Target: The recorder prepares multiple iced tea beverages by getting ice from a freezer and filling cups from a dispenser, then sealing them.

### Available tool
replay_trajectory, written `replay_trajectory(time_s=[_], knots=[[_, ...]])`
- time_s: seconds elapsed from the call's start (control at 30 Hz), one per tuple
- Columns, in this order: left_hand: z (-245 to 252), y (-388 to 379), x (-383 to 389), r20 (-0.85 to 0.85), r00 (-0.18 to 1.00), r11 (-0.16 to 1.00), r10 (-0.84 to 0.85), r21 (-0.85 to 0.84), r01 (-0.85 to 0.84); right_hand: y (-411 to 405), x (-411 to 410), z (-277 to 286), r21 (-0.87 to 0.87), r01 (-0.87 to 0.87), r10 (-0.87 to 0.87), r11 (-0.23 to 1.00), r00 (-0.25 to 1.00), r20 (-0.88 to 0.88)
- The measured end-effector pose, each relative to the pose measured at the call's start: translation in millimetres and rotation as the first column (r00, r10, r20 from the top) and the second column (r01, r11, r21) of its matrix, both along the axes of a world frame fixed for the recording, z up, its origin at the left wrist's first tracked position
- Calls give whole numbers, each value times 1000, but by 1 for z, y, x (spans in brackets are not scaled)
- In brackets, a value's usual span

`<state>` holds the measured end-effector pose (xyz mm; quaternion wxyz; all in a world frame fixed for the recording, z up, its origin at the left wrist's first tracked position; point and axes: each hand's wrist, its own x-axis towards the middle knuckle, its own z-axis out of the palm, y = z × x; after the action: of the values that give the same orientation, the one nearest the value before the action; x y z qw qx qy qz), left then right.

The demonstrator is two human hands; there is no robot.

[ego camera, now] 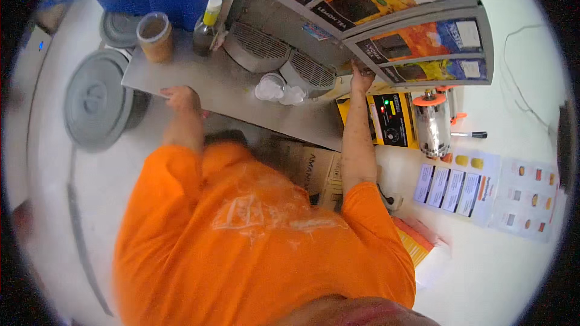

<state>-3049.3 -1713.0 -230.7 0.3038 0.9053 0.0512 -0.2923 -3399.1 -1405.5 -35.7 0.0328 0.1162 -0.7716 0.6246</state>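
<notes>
My right hand (362, 78) reaches under the right end of a beverage dispenser (283, 7); its fingertips are partly hidden by the front panel. Blurred, with fingers bent, my left hand (183, 101) is at the front edge of the metal counter (217, 93). Whether it grips anything is unclear. Between my hands, a clear plastic cup (270, 87) with white contents, perhaps ice, stands beside a second similar white-filled container (293, 95). They sit just in front of the dispenser's two grated drip trays, the left one (260, 47) and the right one (312, 71).
A lidded plastic tub (155, 40), a glass bottle (205, 34) and a blue cooler (181, 4) occupy the left end. Nearby is a grey-lidded bin (93, 99). Rightward are a yellow-black machine (393, 120) and a steel canister (433, 127). A cardboard box (319, 172) sits below the counter.
</notes>
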Motion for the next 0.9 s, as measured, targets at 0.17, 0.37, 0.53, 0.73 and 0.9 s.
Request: replay_trajectory(time_s=[0.17,0.37,0.53,0.73,0.9], knots=[[65,16,17,-159,970,981,-182,-101,168,-7,4,7,256,94,-100,962,995,9],[37,16,11,-98,947,946,-305,-148,289,31,-54,-33,36,-91,97,995,975,-201],[42,19,17,-147,921,929,-362,-141,343,38,-66,-45,49,94,-92,994,995,-49],[61,23,28,-262,887,925,-381,-118,362,26,-51,-39,50,35,-37,998,999,29],[40,17,12,-207,915,934,-346,-162,317,53,-95,-53,101,-58,64,993,996,-59]])
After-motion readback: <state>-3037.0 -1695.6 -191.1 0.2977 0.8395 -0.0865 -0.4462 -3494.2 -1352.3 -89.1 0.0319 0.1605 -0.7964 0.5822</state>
